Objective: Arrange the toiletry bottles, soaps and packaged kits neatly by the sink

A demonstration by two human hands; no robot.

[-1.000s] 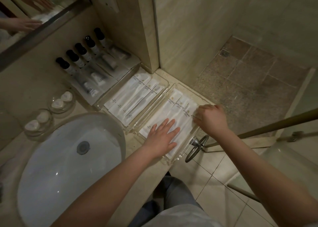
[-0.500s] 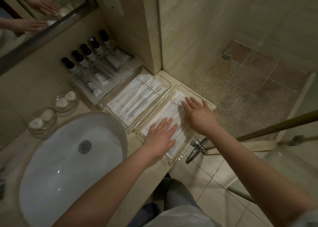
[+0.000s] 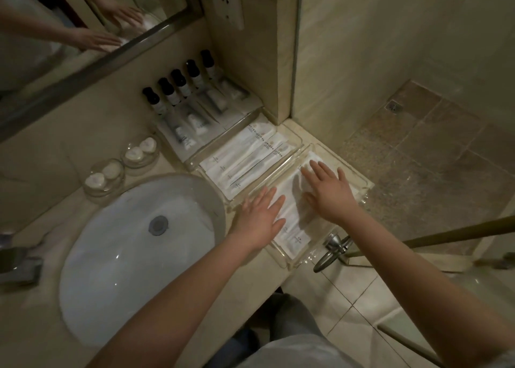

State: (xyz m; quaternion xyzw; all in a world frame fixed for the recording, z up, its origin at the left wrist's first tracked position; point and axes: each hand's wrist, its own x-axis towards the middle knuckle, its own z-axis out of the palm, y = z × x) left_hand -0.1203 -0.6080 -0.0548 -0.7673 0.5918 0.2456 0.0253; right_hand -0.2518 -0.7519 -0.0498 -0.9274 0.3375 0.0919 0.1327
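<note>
Two clear trays sit right of the sink. The near tray point(image 3: 365, 192) holds white packaged kits point(image 3: 292, 214); my left hand point(image 3: 260, 218) and my right hand point(image 3: 330, 193) both lie flat on them with straight fingers. The far tray point(image 3: 299, 142) holds more white kit packets point(image 3: 245, 161) side by side. Behind it, several black-capped bottles point(image 3: 178, 87) stand in a row along the wall, with clear-wrapped items point(image 3: 195, 122) in front. Two glass dishes point(image 3: 139, 151) point(image 3: 104, 176) of round soaps sit by the wall, left of the trays.
The white oval sink point(image 3: 133, 256) takes up the counter's left. A mirror point(image 3: 69, 19) hangs above. A wall socket point(image 3: 227, 1) is on the pillar. A metal towel ring point(image 3: 330, 252) hangs off the counter edge near the near tray, and a shower floor point(image 3: 418, 158) lies to the right.
My right hand has uncurled from the tray's right edge and moved left onto the kits, flat. My left hand has stayed flat on the packets.
</note>
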